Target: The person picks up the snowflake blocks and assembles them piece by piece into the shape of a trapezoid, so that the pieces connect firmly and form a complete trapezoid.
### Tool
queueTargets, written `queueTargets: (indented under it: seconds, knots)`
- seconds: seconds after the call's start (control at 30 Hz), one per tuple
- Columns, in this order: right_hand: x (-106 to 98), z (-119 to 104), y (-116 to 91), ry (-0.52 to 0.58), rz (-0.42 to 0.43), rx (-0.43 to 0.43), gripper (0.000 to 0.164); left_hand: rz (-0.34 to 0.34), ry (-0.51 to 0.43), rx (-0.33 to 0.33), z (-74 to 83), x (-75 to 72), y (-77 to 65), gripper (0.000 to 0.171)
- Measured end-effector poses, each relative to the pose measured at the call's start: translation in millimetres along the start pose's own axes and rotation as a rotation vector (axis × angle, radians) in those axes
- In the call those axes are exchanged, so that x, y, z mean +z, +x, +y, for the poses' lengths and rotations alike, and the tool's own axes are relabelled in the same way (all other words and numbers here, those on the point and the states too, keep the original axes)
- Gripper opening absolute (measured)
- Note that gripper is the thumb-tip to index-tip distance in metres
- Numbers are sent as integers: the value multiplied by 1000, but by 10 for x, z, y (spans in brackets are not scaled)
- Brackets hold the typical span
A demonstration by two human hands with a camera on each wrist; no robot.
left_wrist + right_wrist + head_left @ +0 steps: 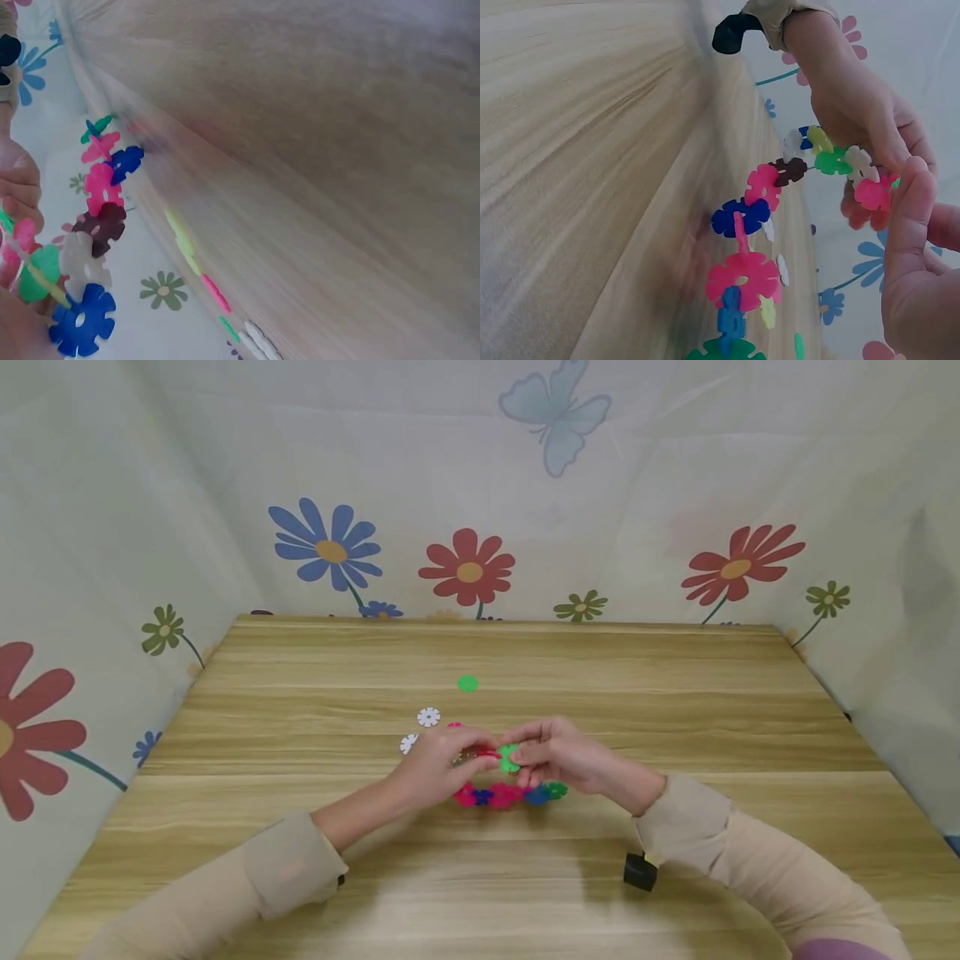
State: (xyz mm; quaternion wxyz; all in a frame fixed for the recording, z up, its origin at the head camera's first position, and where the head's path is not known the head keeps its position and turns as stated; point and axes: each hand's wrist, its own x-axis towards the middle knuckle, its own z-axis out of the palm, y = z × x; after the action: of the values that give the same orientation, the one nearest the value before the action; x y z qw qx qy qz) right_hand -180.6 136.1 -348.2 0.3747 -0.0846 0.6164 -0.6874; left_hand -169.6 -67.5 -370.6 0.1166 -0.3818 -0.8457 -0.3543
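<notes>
A chain of colourful snowflake discs [501,795] hangs in a loop just above the wooden table [675,710], between both hands at its middle. My left hand [474,757] pinches the chain's upper left end. From the right, my right hand [527,762] pinches a green disc [509,758] against that end. The right wrist view shows the pink [742,276], blue [740,216] and brown [789,171] discs of the chain, with the left hand [855,112] behind them and the right thumb [911,225] in front. The left wrist view shows the chain [100,187] hanging beside the table.
Loose discs lie beyond the hands: a green one [467,683], two white ones [428,717] [408,743] and a pink one [454,725] partly hidden by the left hand. Flower-printed cloth walls [465,568] close in the table at the back and on both sides.
</notes>
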Motion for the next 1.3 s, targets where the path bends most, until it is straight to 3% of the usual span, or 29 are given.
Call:
queueTargets:
  seconds: [0.23,0.37,0.53,0.73,0.87,1.07,1.3]
  knots:
    - [-10,-50,-8,-15,-7,2,44,-203,48,-131,28,-37,-22,50]
    - [-5,-72,14,-68,-57,-5,50,-266,31,-129,3,-30,-25,49]
    - [-78,-89,83,-180,-53,-31,45,-338,-25,-102,-96,-106,-42,38]
    - [-192,-60,283,-343,18,-7,39,-506,-129,-242,-167,-309,-60,40]
    - [-238,29,478,-472,35,20,36,-523,-127,-257,-231,-397,-91,42]
    - [-216,138,729,-718,-4,10,28,-524,-121,-271,-277,-493,-116,40]
    - [-134,185,874,-983,-84,-144,27,-522,-99,-295,-324,-551,-133,42]
